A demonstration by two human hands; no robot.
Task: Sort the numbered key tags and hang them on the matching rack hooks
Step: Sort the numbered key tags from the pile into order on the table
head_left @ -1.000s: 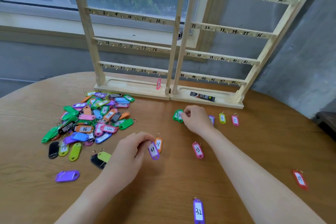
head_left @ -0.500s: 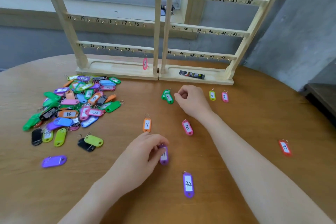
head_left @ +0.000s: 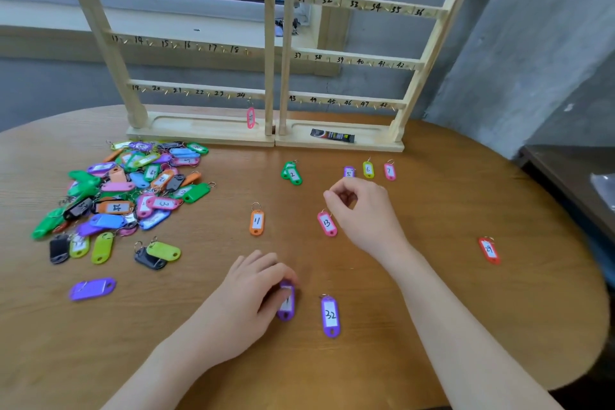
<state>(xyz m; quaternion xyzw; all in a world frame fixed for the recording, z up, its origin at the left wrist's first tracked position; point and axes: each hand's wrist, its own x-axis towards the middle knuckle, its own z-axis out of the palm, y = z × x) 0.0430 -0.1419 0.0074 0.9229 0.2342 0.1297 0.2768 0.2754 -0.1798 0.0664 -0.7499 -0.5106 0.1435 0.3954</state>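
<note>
The left hand pinches a purple tag at 9 o'clock of tag 32, the right hand curls empty; its covered number risks missorting.

Purple tag 32, orange tag 11

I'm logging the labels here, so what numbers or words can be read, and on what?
"32": purple tag
"11": orange tag
"13": pink tag
"2": green tag
"6": yellow-green tag
"7": pink tag by it
"9" to "12", "14" to "24", "31" to "48": rack rails
Unreadable: black packet, pile tags, tag in left hand
</note>
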